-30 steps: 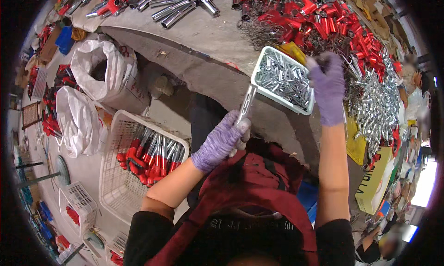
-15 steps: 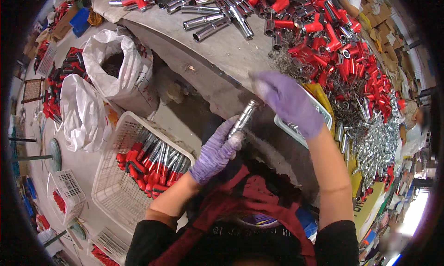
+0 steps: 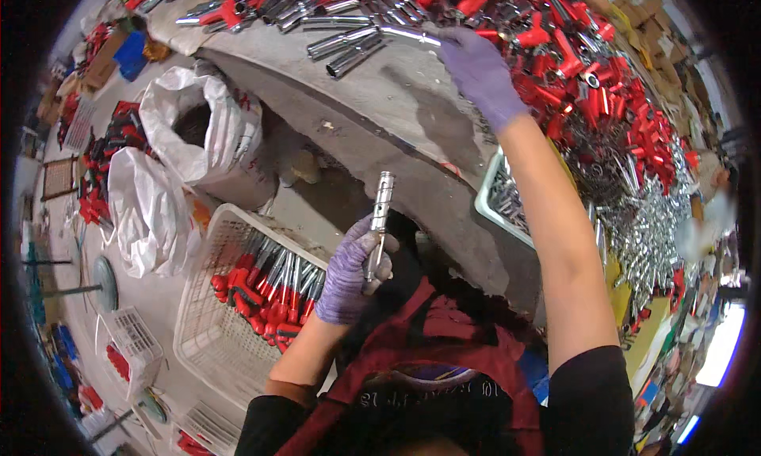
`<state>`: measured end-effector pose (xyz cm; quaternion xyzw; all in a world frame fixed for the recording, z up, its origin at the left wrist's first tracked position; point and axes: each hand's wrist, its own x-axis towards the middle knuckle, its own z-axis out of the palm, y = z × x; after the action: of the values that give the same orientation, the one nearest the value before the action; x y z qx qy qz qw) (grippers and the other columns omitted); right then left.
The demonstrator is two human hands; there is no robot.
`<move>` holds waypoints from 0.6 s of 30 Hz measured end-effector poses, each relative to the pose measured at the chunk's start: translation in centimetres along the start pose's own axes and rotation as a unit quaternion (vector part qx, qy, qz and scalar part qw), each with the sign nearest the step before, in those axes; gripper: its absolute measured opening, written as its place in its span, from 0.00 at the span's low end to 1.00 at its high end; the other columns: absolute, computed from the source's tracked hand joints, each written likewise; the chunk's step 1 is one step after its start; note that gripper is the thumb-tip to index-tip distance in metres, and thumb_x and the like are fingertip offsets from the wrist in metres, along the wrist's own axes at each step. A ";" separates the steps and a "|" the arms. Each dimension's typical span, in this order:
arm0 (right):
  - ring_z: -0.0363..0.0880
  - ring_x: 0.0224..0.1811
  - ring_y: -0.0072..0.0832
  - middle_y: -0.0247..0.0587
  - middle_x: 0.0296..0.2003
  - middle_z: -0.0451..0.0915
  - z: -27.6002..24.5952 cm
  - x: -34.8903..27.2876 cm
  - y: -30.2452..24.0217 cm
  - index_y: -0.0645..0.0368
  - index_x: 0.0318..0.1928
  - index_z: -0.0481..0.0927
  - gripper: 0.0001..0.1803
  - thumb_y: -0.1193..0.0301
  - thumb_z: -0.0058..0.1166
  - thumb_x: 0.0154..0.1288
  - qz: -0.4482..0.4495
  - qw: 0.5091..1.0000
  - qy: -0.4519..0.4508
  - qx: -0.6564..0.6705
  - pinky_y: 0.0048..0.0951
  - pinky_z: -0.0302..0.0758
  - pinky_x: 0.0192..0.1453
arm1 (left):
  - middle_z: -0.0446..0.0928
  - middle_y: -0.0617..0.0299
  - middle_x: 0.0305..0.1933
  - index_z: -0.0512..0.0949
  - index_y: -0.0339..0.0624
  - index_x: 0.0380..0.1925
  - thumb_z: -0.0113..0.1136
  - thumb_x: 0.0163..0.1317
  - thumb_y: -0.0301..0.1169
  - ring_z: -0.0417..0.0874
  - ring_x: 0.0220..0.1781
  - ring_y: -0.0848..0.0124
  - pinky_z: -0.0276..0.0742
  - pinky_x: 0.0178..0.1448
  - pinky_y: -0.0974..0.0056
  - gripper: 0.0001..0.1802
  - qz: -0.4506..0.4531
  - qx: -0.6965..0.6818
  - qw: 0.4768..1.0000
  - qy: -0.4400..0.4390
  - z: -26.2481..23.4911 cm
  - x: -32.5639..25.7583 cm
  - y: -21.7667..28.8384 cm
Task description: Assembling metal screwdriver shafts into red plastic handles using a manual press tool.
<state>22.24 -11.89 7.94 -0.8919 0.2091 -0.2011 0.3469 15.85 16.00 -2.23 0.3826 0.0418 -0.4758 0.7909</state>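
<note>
My left hand [image 3: 349, 278], in a purple knit glove, is closed around a chrome metal tube [image 3: 383, 198] with small holes along its side. The tube stands nearly upright above my lap. Out over the table, my right hand [image 3: 483, 76], gloved the same way, has its fingertips closed on the end of a slim chrome tube [image 3: 410, 35]. That tube lies at the near edge of a heap of similar chrome tubes [image 3: 349, 50]. Red plastic handles [image 3: 567, 64] are piled just right of this hand.
A pale plastic tray [image 3: 495, 202] of small metal parts sits at the table edge. Springs [image 3: 583, 163] and shiny small parts [image 3: 642, 234] are heaped at right. On the left stand a white basket [image 3: 210, 337] with red-handled tools and white sacks [image 3: 178, 147].
My right hand has moved away from the tube in my left hand, forward to the chrome tubes. The left hand has lowered slightly, its tube turned more upright.
</note>
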 end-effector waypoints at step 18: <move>0.81 0.38 0.35 0.49 0.38 0.80 -12.1 -26.2 -4.9 0.70 0.44 0.76 0.21 0.72 0.55 0.47 -0.286 0.609 -0.019 0.739 0.31 0.78 0.43 | 0.75 0.56 0.30 0.63 0.37 0.55 0.56 0.57 0.39 0.71 0.14 0.77 0.60 0.08 0.78 0.28 -0.083 0.128 0.982 -0.109 4.5 -3.0 -7.2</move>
<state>-4.47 -1.65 13.94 -0.3505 -0.2826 -0.3590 0.8175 7.20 13.37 -1.86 0.4219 -0.0744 -0.5801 0.6928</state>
